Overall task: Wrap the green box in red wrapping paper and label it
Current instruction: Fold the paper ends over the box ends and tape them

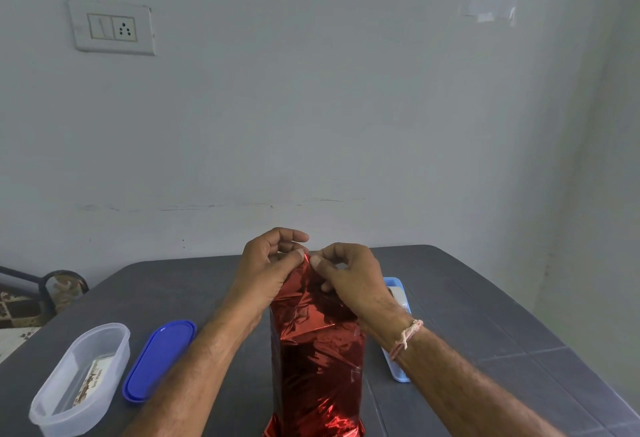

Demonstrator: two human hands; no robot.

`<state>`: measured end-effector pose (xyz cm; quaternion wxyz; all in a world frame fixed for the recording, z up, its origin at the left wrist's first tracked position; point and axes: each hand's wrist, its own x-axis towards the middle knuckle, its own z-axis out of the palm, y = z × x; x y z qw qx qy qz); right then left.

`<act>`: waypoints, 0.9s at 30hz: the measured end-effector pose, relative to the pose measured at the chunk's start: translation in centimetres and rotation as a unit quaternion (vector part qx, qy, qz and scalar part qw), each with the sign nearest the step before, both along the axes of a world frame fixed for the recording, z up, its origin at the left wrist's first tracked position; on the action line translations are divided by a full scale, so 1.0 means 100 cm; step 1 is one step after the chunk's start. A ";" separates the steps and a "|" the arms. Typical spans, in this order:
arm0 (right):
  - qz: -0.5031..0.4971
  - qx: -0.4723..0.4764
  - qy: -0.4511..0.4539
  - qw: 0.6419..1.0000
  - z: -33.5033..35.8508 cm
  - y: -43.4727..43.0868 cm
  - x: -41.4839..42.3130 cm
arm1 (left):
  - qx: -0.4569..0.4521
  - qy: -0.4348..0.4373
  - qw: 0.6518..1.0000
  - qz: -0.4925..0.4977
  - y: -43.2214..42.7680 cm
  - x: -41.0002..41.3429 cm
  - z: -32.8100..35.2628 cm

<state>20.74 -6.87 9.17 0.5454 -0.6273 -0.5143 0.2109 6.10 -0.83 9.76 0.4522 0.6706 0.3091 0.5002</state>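
A tall box stands upright at the near middle of the dark table, fully covered in shiny red wrapping paper (317, 360); no green shows. The paper rises to a folded peak at the top. My left hand (268, 263) pinches that peak from the left with thumb and fingers. My right hand (346, 281) pinches it from the right, its other fingers curled against the paper's upper side. The two thumbs nearly touch at the tip. A small piece of clear tape sits on the paper's right side, lower down.
A clear oval container (81, 379) with printed labels inside lies at the near left, its blue lid (159, 360) beside it. A light blue tray (398, 332) lies behind my right wrist. The grey table (485, 315) meets the wall at the back.
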 end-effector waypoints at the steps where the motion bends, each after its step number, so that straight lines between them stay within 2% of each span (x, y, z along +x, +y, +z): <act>1: -0.002 0.001 0.000 1.000 0.001 0.000 0.000 | 0.002 0.000 1.000 0.000 0.000 0.001 0.000; 15: -0.034 -0.019 0.003 0.999 0.004 0.005 -0.002 | -0.083 -0.060 0.995 0.000 -0.001 0.001 0.002; 22: -0.036 -0.016 -0.005 0.999 0.004 0.006 -0.003 | -0.042 -0.001 0.999 -0.009 -0.005 -0.003 0.007; 27: -0.016 -0.010 -0.005 1.000 0.004 0.002 0.000 | -0.037 -0.004 0.999 0.014 -0.005 0.000 0.008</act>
